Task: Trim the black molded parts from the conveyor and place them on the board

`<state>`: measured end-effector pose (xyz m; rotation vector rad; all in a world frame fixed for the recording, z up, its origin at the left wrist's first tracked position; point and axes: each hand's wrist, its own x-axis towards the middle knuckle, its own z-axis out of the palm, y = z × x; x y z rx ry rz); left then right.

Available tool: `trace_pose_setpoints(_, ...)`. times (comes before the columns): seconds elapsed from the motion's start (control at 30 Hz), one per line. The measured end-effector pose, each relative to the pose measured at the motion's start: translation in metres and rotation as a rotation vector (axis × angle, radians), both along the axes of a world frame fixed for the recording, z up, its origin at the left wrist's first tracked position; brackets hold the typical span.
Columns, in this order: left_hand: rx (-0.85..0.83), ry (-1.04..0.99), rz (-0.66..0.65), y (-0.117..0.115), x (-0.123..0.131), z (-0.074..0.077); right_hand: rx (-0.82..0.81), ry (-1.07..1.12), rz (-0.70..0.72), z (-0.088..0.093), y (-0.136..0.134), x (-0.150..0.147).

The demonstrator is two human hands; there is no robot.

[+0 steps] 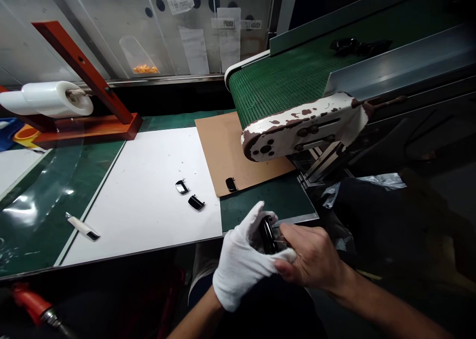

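My left hand (245, 257), in a white glove, is closed around a glossy black plastic part (267, 234) in front of the table edge. Bare, my right hand (312, 254) grips the right side of the same part with thumb and fingers; its fingertips hide what exactly they pinch. Two small black plastic pieces (196, 202) lie on the white sheet (148, 195). Another small black piece (231, 184) rests on the brown cardboard (215, 145).
A green conveyor belt (282, 86) slopes down from the right, carrying black parts (357, 46). At left stand a film roll (48, 98) on a wooden stand (85, 71) and a white cutter knife (82, 226). A red-handled tool (31, 302) is below the table.
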<state>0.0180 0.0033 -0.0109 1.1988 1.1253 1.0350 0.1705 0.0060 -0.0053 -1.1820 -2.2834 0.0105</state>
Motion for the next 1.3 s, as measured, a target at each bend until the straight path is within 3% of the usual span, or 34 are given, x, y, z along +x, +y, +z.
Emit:
trace_pose_setpoints(0.17,0.047,-0.11,-0.017,-0.003,-0.002,-0.001,-0.021,0.076,-0.105,0.011,-0.006,-0.004)
trace_pose_setpoints(0.5,0.183,0.136,-0.022,-0.005,-0.004,0.011,-0.072,-0.062,-0.092,0.024,-0.008,-0.002)
trace_pose_setpoints(0.8,0.166,0.189,-0.032,-0.006,-0.007,0.008,-0.093,-0.1,-0.101,0.023,-0.009,-0.002)
trace_pose_setpoints(0.93,0.15,0.114,-0.05,-0.005,-0.008,0.009,-0.086,-0.137,-0.102,0.021,-0.008,-0.001)
trace_pose_setpoints(1.3,0.105,0.091,-0.027,0.0,-0.009,0.005,0.013,-0.202,-0.102,0.017,-0.001,-0.004)
